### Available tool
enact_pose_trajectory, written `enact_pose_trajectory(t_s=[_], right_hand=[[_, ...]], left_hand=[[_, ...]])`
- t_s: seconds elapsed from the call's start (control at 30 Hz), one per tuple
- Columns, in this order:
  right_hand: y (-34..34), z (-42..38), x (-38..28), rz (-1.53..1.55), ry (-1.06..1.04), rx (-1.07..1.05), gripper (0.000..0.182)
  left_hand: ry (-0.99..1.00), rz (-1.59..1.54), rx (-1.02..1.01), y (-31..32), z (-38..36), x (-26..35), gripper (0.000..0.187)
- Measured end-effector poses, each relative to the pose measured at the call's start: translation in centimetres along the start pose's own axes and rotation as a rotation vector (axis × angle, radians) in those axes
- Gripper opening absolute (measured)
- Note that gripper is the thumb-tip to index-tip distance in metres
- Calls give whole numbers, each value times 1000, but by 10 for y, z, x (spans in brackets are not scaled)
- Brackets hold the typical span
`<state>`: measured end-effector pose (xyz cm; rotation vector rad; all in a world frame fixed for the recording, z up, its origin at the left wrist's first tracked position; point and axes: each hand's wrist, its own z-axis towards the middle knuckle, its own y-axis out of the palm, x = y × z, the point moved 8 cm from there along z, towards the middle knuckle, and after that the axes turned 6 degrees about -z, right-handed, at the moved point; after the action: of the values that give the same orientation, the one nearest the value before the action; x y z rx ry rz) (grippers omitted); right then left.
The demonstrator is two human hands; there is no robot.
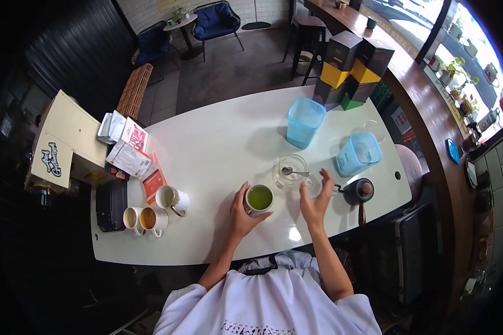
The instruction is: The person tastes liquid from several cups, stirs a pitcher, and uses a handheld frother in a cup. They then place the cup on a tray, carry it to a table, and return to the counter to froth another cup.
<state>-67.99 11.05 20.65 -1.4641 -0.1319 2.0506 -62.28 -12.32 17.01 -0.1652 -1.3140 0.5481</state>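
My left hand (244,215) is wrapped round a cup (258,211) of bright green liquid, near the front middle of the table. To its right, my right hand (315,204) is raised with thumb and fingers apart, holding nothing. Just beyond that hand is a clear glass jug (283,181) with a metal spoon (296,172) lying in it. A dark gooseneck kettle (358,191) stands to the right of my right hand, its handle toward me. Behind these are two light blue plastic containers, one taller (305,123) and one nearer the right edge (358,154).
Several mugs (172,200) stand at the left of the white table (207,145), beside packets (129,158) and a black case (111,205). A cream machine (67,142) is at the far left. Stacked boxes (349,70) rise at the back right. A wooden counter (408,84) runs beyond.
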Motion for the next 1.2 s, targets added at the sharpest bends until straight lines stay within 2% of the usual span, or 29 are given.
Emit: enact_pose_trajectory(t_s=[0.03,0.17,0.2,0.27,0.3,0.37,0.4,0.43,0.5,0.57,0.63,0.7,0.77,0.8,0.83,0.9,0.93,0.97,1.03,1.1,1.17,1.2], right_hand=[[-6,2,-8,6,-3,-17,54],[-44,5,-53,51,-194,149,48],[-47,5,-66,130,-222,155,41],[-39,-2,-86,273,-274,113,31],[-31,-7,-95,347,-306,79,29],[1,-24,-111,482,-295,-176,26],[22,-37,-117,543,-271,-301,24],[42,-53,-120,588,-242,-432,21],[83,-93,-136,560,-229,-797,20],[119,-147,-154,612,-138,-1167,17],[137,-207,-169,649,-174,-1469,10],[135,-266,-177,667,-174,-1769,13],[118,-313,-189,651,-295,-1969,11],[111,-341,-184,657,-211,-2108,10],[101,-369,-177,649,-119,-2240,10],[80,-412,-163,632,-135,-2376,9],[70,-433,-152,548,-34,-2450,10],[60,-453,-139,452,65,-2515,12],[41,-494,-115,346,47,-2609,14],[23,-532,-90,233,36,-2695,16],[0,-571,-62,68,195,-2755,20],[-13,-589,-52,35,172,-2807,20]], left_hand=[[-1,-1,-7,-2,-2,4,101],[-24,-71,42,-21,-23,17,96],[-46,-59,63,-25,-30,13,96],[-57,-278,148,-36,-48,5,77],[-74,-264,184,-44,-56,4,77],[-225,-706,314,-59,-80,-9,56],[-185,-699,356,-71,-90,-7,42],[-186,-681,421,-84,-103,-7,42],[-339,-940,658,-105,-143,-21,42],[-287,-946,844,-128,-189,-23,46],[-194,-1235,1139,-141,-250,-38,49],[-93,-1268,1350,-153,-311,-28,50],[118,-1463,1570,-147,-377,-26,49],[191,-1549,1731,-137,-408,-22,48],[252,-1521,1800,-128,-438,-15,48],[474,-1711,1975,-96,-494,-13,50],[543,-1676,2030,-82,-519,-9,50],[558,-1676,2082,-61,-541,-9,52],[631,-1645,2187,-26,-579,6,53],[536,-1598,2258,8,-604,24,56],[561,-1562,2368,43,-629,37,56],[535,-1564,2416,60,-638,44,56]])
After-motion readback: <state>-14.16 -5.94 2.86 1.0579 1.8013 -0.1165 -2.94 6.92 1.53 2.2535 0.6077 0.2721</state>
